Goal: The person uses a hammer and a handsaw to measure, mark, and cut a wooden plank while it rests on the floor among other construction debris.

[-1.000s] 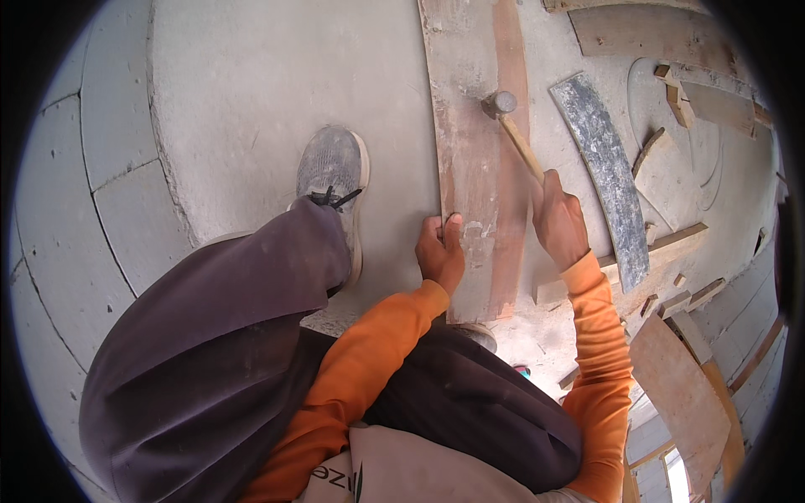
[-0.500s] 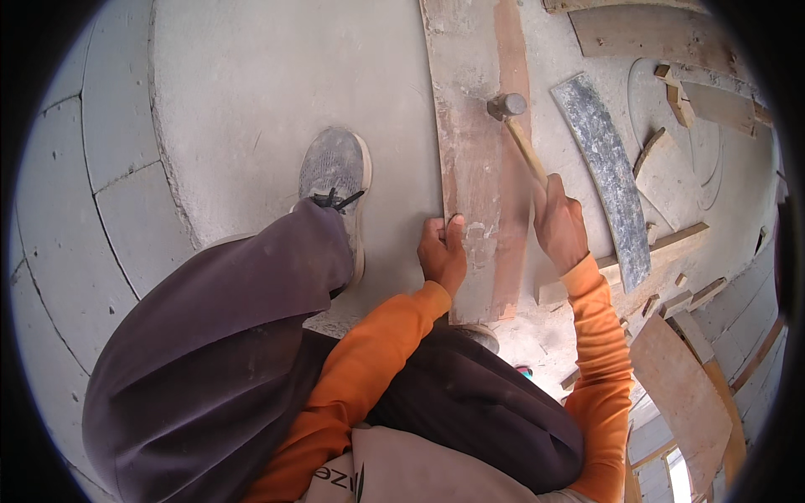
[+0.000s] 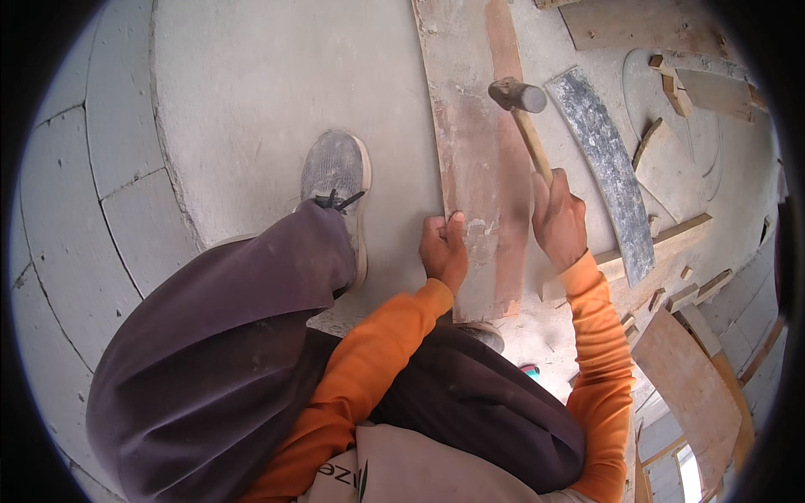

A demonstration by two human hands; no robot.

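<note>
A long wooden board, plaster-smeared with a reddish-brown strip along its right side, runs away from me. My left hand grips its left edge near the close end, thumb on the face and fingers curled at the edge. My right hand is closed round the light wooden handle of a hammer. Its thick, dull metal head hangs over the board's right part; whether it touches the wood I cannot tell.
Right of the board lies a curved, grey-speckled strip. Beyond it are wood offcuts and a batten. A brown panel leans at lower right. My grey shoe stands on the pale floor, with block paving at far left.
The hammer's head has tilted, its round face now turned more toward me and slightly right. My left hand keeps its hold on the board. The view has shifted slightly.
</note>
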